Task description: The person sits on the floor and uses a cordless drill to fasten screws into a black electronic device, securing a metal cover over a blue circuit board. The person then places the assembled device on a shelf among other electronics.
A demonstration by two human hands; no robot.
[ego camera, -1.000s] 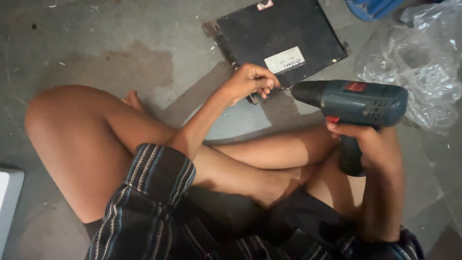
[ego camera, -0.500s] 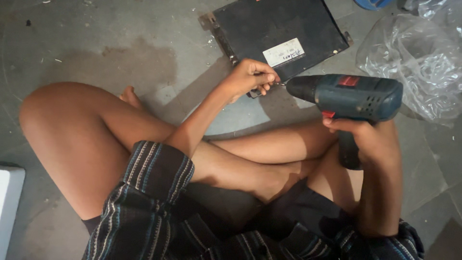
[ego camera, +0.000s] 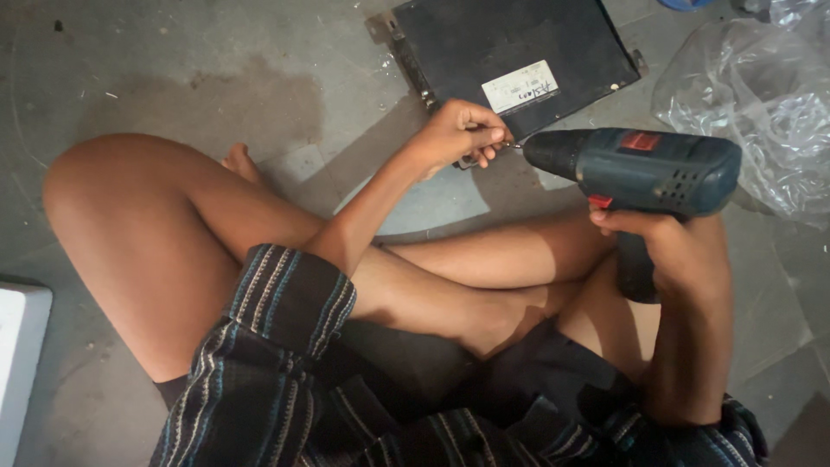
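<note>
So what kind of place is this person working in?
Probably an informal repair workshop: the person sits on a stained bare concrete floor, holding a blue-green cordless drill beside a flat black metal electronics box, with crumpled clear plastic wrap nearby.

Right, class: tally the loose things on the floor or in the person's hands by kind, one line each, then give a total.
Cordless drill, teal, held in the right hand: 1
Flat black metal unit with a white label, by the left hand: 1
Clear plastic bag: 1
White box, cut off at the left edge: 1
Total: 4
</note>
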